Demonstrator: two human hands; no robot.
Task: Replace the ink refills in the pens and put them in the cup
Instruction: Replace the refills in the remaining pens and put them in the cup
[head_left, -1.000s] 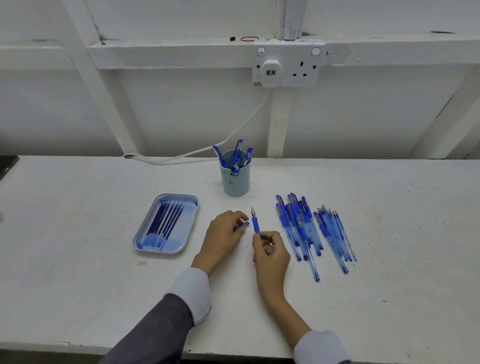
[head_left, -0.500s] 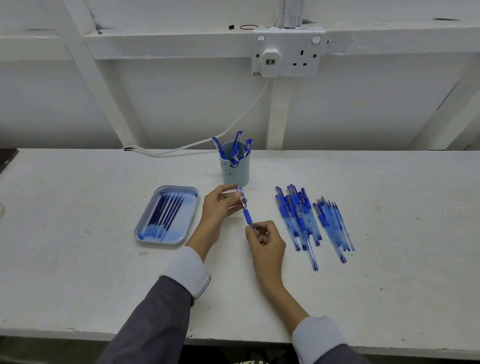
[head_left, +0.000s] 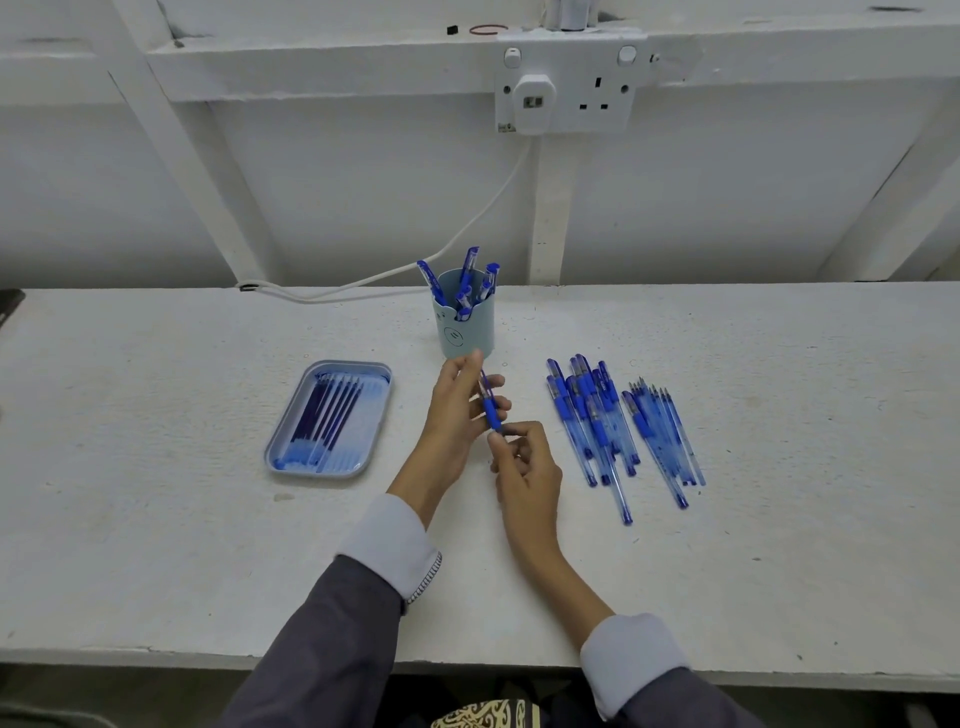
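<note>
Hands meet over the middle of the white table, both on one blue pen. The left hand pinches the pen's upper part between thumb and fingers, its index finger raised close to the base of the cup. The right hand closes its fingertips around the pen's lower end, so the pen runs slanted from upper left to lower right between the two grips, held above the tabletop.

The pale blue cup stands upright just behind the hands, with several blue pens poking out of it at angles. To the left sits a light blue tray with a row of thin ink refills lying lengthwise in it. To the right of the hands lies a loose heap of blue pens on the table, and just beside that a second bunch of slimmer clear blue barrels with pointed tips facing away. A white cable runs down from the wall socket to the table's back edge
</note>
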